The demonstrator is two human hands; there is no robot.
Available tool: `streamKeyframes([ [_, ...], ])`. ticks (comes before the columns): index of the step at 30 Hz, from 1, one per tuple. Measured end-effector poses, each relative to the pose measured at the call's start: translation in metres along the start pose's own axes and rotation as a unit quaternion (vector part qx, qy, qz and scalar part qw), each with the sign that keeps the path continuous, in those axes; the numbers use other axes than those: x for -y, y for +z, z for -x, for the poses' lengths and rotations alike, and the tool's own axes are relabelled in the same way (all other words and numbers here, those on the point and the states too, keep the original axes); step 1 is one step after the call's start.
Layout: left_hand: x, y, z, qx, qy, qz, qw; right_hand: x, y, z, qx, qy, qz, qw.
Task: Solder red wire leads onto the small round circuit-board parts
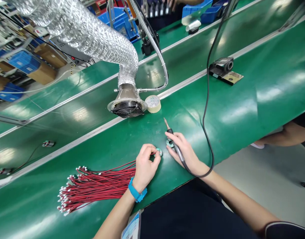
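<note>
My left hand (pixel 145 166), with a blue watch strap on its wrist, has thumb and forefinger pinched around the end of a thin red wire (pixel 127 164). At those fingertips is a small round green circuit board (pixel 159 152). A soldering iron (pixel 179 153) lies in my right hand (pixel 186 151), its tip pointing up and away from me. Beneath the iron, by the fingers of that hand, sits a second round board (pixel 170 143); whether they grip it I cannot tell. A bundle of red and dark wires (pixel 100 184) with white connectors spreads out left of my left hand.
A fume extractor (pixel 129 108) on a silver duct hangs over the green bench, beside a tape roll (pixel 153 104). Toward the right rests a soldering iron stand (pixel 224 69). The iron's black cable (pixel 207 99) hangs down near my right arm. Other people's arms show behind and at right.
</note>
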State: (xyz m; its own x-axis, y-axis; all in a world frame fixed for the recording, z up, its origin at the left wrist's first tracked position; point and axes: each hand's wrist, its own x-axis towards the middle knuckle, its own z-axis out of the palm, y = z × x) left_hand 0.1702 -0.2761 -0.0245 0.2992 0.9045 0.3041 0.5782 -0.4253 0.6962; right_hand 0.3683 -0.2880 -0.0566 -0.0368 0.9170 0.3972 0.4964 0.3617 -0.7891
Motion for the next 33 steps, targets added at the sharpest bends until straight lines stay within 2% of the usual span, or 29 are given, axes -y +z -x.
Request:
streamKeyframes([
  [4, -0.001, -0.001, -0.001, 0.004, -0.004, 0.002, 1.000, 0.010, 0.006, 0.018, 0.004, 0.005, 0.011, 1.000],
  [10, -0.001, -0.001, 0.001, 0.014, -0.005, -0.020, 1.000, 0.010, 0.002, 0.017, -0.005, -0.009, 0.038, 0.999],
  [12, -0.003, -0.006, 0.001, 0.057, 0.007, -0.058, 0.997, 0.010, 0.002, 0.017, -0.012, -0.019, 0.042, 0.999],
  [14, -0.005, -0.016, -0.003, 0.127, 0.024, -0.096, 0.987, 0.008, 0.003, 0.019, -0.017, -0.020, 0.050, 0.998],
  [17, -0.001, -0.050, -0.026, 0.199, 0.018, -0.153, 0.968, 0.001, 0.006, 0.022, -0.020, -0.024, 0.057, 0.998],
  [20, 0.021, -0.110, -0.072, 0.186, -0.028, -0.211, 0.959, -0.004, 0.009, 0.021, -0.027, -0.040, 0.067, 0.997],
  [23, 0.063, -0.172, -0.130, 0.141, -0.103, -0.287, 0.942, -0.004, 0.010, 0.020, -0.035, -0.050, 0.086, 0.994],
  [25, 0.095, -0.200, -0.163, 0.093, -0.178, -0.353, 0.914, -0.002, 0.009, 0.019, -0.035, -0.053, 0.098, 0.993],
  [26, 0.110, -0.208, -0.175, 0.074, -0.196, -0.367, 0.906, -0.001, 0.009, 0.018, -0.035, -0.054, 0.103, 0.993],
  [28, 0.133, -0.211, -0.189, 0.044, -0.221, -0.383, 0.896, 0.001, 0.009, 0.018, -0.034, -0.057, 0.109, 0.992],
  [31, 0.152, -0.197, -0.188, 0.021, -0.233, -0.379, 0.895, 0.003, 0.008, 0.017, -0.035, -0.063, 0.117, 0.991],
  [33, 0.153, -0.185, -0.177, 0.010, -0.227, -0.369, 0.901, 0.004, 0.007, 0.016, -0.040, -0.064, 0.125, 0.989],
])
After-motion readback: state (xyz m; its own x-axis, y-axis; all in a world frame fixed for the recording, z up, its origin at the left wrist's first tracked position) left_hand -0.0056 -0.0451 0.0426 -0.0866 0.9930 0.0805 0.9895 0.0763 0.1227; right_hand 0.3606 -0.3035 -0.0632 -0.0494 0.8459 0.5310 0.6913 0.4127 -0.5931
